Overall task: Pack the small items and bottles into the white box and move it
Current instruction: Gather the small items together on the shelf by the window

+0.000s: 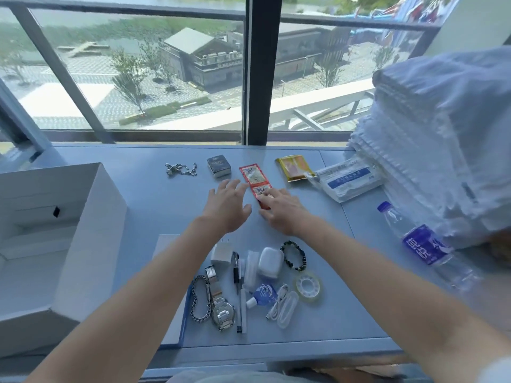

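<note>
The open white box (pixel 91 225) stands at the left of the blue table. A strip of red sachets (pixel 253 175) lies mid-table; my right hand (pixel 279 210) rests its fingers on the strip's near end. My left hand (pixel 228 207) hovers just left of the strip, fingers spread, holding nothing. A water bottle (pixel 417 244) with a blue label lies at the right. Near me lie a watch (pixel 221 308), a chain bracelet (pixel 197 299), a pen (pixel 236 269), a white earbud case (pixel 269 262), a bead bracelet (pixel 294 255) and a tape roll (pixel 308 287).
Farther back lie a silver chain (pixel 181 169), a small dark box (pixel 219 166), a yellow packet (pixel 294 168) and a white-blue pouch (pixel 345 179). A tall stack of white folded items (pixel 431 150) fills the right side. A window runs behind the table.
</note>
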A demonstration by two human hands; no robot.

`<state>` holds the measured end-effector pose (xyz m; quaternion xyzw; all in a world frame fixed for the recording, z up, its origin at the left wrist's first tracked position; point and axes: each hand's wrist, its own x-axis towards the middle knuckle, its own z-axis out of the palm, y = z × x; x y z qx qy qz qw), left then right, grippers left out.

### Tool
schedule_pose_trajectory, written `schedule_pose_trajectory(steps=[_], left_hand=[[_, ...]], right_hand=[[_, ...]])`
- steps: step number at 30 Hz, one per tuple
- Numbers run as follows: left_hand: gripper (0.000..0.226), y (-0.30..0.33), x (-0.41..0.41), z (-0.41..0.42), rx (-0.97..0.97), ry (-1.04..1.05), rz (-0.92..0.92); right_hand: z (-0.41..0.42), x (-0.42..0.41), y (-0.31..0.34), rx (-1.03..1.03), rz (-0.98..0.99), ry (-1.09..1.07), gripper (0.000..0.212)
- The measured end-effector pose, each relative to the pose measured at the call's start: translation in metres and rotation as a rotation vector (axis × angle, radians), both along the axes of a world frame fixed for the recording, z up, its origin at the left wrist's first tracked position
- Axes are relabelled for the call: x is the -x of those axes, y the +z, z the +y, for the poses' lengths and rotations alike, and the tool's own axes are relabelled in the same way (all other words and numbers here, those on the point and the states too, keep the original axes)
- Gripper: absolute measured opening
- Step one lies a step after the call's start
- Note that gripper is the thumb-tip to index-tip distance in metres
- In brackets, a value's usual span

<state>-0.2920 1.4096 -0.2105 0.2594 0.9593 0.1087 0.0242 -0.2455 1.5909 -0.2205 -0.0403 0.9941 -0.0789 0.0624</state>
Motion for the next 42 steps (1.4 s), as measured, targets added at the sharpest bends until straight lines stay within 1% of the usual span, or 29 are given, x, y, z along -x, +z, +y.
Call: schedule_pose_trajectory(steps=[2,5,6,8,10,12,13,15,20,23,26,32,35,42], left_hand=[[0.061,-0.006,-0.004,0.006,-0.007,-0.025,-0.025],[0.062,-0.011,-0.009,0.015,-0.024,-0.051,-0.054],[0.063,-0.012,-0.010,0.018,-0.035,-0.059,-0.062],[0.064,-0.015,-0.009,0.021,-0.047,-0.079,-0.084],[0.066,-0.017,-0.006,0.022,-0.041,-0.102,-0.113],[0.067,-0.020,-0.001,0.021,-0.020,-0.126,-0.143],[0.066,-0.022,0.001,0.020,-0.003,-0.137,-0.149],[0.064,-0.024,0.005,0.019,0.029,-0.146,-0.142],[0.058,-0.027,0.007,0.018,0.045,-0.128,-0.119],[0.054,-0.028,0.005,0.018,0.017,-0.117,-0.103],[0.051,-0.028,0.001,0.019,-0.023,-0.113,-0.082],[0.051,-0.025,-0.009,0.020,0.002,-0.150,-0.033],[0.044,-0.023,-0.011,0.020,-0.054,-0.155,-0.012],[0.033,-0.024,-0.015,0.015,-0.170,-0.130,-0.005]], right_hand=[[-0.001,-0.017,0.002,0.076,-0.005,0.027,0.038],[0.004,-0.037,0.008,0.284,0.019,0.053,0.029],[0.008,-0.042,0.009,0.317,0.051,0.045,0.027],[0.017,-0.046,0.009,0.314,0.137,0.006,0.027],[0.027,-0.045,0.008,0.272,0.157,-0.030,0.043],[0.032,-0.039,0.007,0.248,0.098,-0.051,0.066],[0.034,-0.036,0.005,0.247,0.067,-0.059,0.074],[0.035,-0.028,0.001,0.252,0.031,-0.064,0.080],[0.033,-0.013,-0.008,0.238,0.006,-0.049,0.073],[0.033,-0.011,-0.012,0.207,0.010,-0.044,0.069],[0.033,-0.014,-0.017,0.208,0.038,-0.031,0.068],[0.032,-0.023,-0.019,0.196,0.084,-0.021,0.068],[0.030,-0.025,-0.017,0.217,0.093,-0.026,0.064],[0.030,-0.028,-0.017,0.295,0.136,-0.037,0.049]])
